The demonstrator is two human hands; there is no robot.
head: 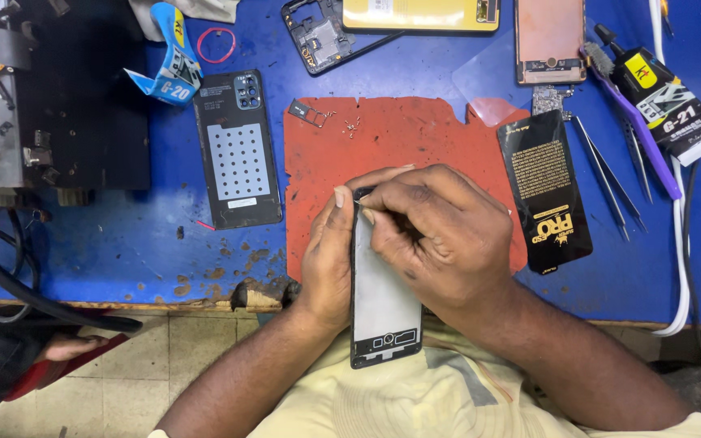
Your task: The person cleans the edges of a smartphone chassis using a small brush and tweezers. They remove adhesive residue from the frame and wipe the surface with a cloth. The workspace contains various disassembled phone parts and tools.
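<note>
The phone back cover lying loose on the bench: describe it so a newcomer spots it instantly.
Start at the red mat on the blue bench. Just left of it lies the phone back cover, inner side up. Unlike neighbouring parts, it carries a pale rectangle dotted with holes.

Right of your red mat lies a black sachet (547, 195) with gold print; a black-and-yellow glue tube (665, 101) sits far right, a blue-white tube (174, 63) upper left.

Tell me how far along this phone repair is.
Done: the phone is apart, with the back cover, mid frame and loose screws laid out. In hand: the left hand steadies the phone frame while the right hand works its top edge. Left: those parts lie unassembled.
</note>
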